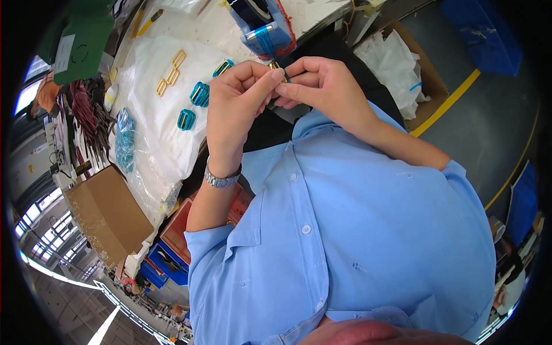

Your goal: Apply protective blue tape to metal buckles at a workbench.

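Observation:
Close together at the table's near edge, both my hands are closed in a pinch on a small gold metal buckle (273,65). The fingertips of my left hand (241,92) and my right hand (325,86) cover most of it. A thin teal strap (264,41) runs from a blue holder (278,38) down to the buckle. Left of my left hand lie a teal strap bundle (199,95), a second teal bundle (186,119) and a third bundle (223,67), each showing some gold. Beyond them, several bare gold buckles (172,76) rest in a row.
White plastic sheeting (152,126) covers the table, with a bagged teal bundle (124,141) on it. Dark red straps (89,115) hang at the left, above a cardboard box (109,215). On the right stands an open carton (425,75) with white bags (391,69).

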The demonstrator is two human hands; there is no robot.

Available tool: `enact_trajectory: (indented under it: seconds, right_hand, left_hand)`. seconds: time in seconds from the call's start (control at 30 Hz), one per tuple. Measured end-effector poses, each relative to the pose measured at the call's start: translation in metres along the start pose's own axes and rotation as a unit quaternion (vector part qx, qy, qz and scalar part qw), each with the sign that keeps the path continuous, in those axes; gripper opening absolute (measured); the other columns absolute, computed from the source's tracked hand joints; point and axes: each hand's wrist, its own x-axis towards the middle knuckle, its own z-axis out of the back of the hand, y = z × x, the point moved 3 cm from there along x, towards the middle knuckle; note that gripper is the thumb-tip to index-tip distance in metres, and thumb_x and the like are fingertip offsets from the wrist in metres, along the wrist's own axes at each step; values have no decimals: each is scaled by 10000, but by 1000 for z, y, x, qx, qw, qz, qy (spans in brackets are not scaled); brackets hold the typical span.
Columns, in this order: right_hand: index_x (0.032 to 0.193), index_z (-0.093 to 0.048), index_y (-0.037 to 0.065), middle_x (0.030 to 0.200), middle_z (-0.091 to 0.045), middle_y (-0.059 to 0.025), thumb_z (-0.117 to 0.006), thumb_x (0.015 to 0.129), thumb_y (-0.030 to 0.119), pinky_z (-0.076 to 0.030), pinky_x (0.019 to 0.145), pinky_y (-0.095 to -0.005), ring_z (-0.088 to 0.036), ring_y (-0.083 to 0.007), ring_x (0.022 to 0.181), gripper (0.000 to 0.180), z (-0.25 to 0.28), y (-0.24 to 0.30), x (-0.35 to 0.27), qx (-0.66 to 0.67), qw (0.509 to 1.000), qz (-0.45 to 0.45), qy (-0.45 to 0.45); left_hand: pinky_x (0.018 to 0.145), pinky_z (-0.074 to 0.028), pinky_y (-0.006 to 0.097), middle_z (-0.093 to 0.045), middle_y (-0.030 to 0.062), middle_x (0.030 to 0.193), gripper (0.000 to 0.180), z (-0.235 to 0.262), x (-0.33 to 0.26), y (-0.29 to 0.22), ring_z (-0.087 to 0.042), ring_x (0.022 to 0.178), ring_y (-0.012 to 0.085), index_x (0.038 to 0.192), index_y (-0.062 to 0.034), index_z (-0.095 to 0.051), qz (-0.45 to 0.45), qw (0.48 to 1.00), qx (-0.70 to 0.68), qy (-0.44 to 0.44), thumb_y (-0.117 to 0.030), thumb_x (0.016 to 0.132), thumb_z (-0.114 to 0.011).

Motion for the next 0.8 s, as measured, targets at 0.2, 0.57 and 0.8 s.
enact_trajectory:
  seconds: [0.2,0.57,0.8]
  right_hand:
    - [1141,-724,-65,982,-834,-131,-779,1020,151,-638,810,-276,-794,-151,872,254,0,-4,0,12,999,41,-22]
    - [1176,-722,-66,1010,-836,-137,-777,1016,142,-630,822,-273,-788,-151,889,268,0,-6,-2,29,998,53,-25]
    - [1220,-701,-79,1058,-827,-156,-778,1021,137,-640,853,-295,-796,-179,932,304,0,-5,-5,53,998,32,-12]
  left_hand:
    - [771,-534,204,-755,32,964,253,0,2,8,-695,884,71,1097,26,-753,-78,994,42,-60,-188,992,-837]
    - [968,-580,289,-793,99,1148,446,-2,3,22,-739,1061,141,1331,60,-723,59,988,-140,-8,-238,1013,-817]
    - [965,-592,297,-800,117,1191,333,-4,0,22,-752,1052,157,1262,38,-777,35,989,-144,-13,-203,1033,-787]
